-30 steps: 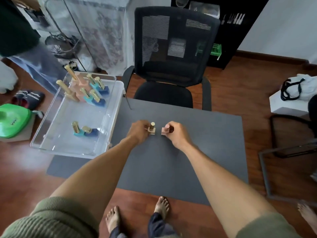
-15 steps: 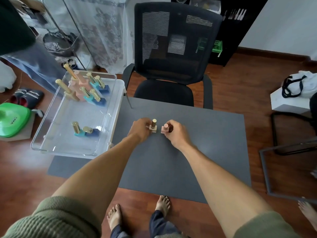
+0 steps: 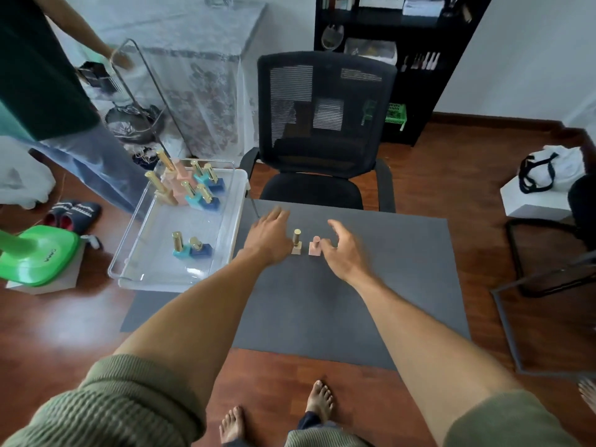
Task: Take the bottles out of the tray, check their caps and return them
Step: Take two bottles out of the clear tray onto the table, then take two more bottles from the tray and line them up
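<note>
Two small bottles stand upright side by side on the grey mat (image 3: 387, 285): a beige bottle (image 3: 296, 245) with a gold cap and a pink bottle (image 3: 314, 246) with a pink cap. My left hand (image 3: 269, 237) hovers just left of the beige bottle, fingers spread, holding nothing. My right hand (image 3: 343, 250) is open just right of the pink bottle, apart from it. The clear plastic tray (image 3: 235, 201) sits left of the mat and holds several gold-capped bottles, a cluster at its far end (image 3: 190, 185) and two near the middle (image 3: 190, 248).
A black mesh office chair (image 3: 322, 124) stands behind the mat. Another person stands at the far left. A green object (image 3: 35, 256), sandals, a white box with a bag (image 3: 545, 185) and a metal frame at right lie on the wooden floor.
Both hands have let go of the two bottles and opened, drawing slightly away. The bottles stay standing on the mat. The camera has tilted up.
</note>
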The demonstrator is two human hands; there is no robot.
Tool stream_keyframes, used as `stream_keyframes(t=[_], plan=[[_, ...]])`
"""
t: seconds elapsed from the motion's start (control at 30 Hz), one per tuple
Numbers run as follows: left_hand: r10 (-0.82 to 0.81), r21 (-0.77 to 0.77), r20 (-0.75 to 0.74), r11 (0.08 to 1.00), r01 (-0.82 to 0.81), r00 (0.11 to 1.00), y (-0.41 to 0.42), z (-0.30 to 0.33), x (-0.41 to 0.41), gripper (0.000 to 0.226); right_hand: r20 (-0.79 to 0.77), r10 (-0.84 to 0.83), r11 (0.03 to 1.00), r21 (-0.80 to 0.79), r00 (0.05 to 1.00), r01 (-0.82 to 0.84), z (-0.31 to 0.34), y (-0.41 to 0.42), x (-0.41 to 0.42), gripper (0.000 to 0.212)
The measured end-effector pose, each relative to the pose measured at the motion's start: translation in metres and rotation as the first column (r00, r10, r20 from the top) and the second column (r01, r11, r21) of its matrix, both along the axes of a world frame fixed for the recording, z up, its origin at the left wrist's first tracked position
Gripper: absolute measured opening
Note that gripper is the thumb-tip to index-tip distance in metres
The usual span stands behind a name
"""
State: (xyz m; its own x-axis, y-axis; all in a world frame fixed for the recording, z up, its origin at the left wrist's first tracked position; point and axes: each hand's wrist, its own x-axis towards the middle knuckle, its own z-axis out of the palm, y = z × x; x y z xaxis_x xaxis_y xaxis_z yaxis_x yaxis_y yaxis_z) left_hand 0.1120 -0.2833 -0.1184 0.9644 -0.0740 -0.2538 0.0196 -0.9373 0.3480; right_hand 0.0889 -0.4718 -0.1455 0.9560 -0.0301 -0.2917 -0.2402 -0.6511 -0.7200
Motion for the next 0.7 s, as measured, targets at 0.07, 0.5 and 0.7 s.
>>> stream_keyframes(t=[0.07, 0.5, 0.7], plan=[[-0.062, 0.077, 0.056, 0.995, 0.058, 0.996, 0.002, 0.018, -0.002, 0.078, 0.050, -0.002, 0.998, -0.068, 0.999, 0.005, 0.017, 0.002, -0.004, 0.081], [-0.205, 0.197, 0.234, 0.967, 0.160, 0.950, 0.070, 0.108, -0.046, 0.067, 0.390, 0.078, 0.956, -0.289, 0.918, 0.042, 0.109, 0.067, -0.051, 0.056], [-0.209, 0.186, 0.265, 0.969, 0.163, 0.941, 0.129, 0.121, -0.074, 0.064, 0.405, 0.076, 0.959, -0.280, 0.911, 0.045, 0.115, 0.124, -0.079, 0.056]])
